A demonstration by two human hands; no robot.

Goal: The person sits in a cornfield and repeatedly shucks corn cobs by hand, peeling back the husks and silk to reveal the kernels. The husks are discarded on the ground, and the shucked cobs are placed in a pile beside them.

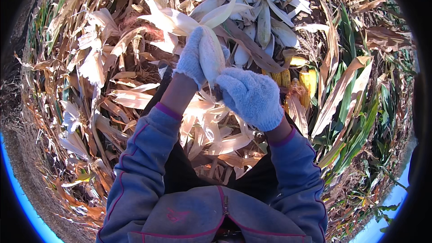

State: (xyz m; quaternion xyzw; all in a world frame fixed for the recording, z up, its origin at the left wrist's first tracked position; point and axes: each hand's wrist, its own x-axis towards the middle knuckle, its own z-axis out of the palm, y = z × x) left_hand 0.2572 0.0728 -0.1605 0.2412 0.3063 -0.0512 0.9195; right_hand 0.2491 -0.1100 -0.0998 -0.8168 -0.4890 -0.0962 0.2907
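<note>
My left hand [193, 57], in a pale knitted glove, grips an ear of corn [211, 52] still wrapped in its pale husk. Several husk leaves [179, 20] spread outward from the ear's far end. The tapered near end points down toward me, and my right hand [251, 94], gloved the same way, is closed right beside that tip. A small dark thing [217, 92] shows at the right fingertips; what it is cannot be made out. Whether those fingers also pinch the husk tip is hidden.
Beyond my hands lies a heap of husked-over ears [263, 23]. To the right sit several bare yellow corn cobs [305, 82]. Loose dry husks [216, 131] cover the ground between my legs. Dry stalks and leaves [98, 60] lie left, greener leaves [357, 141] right.
</note>
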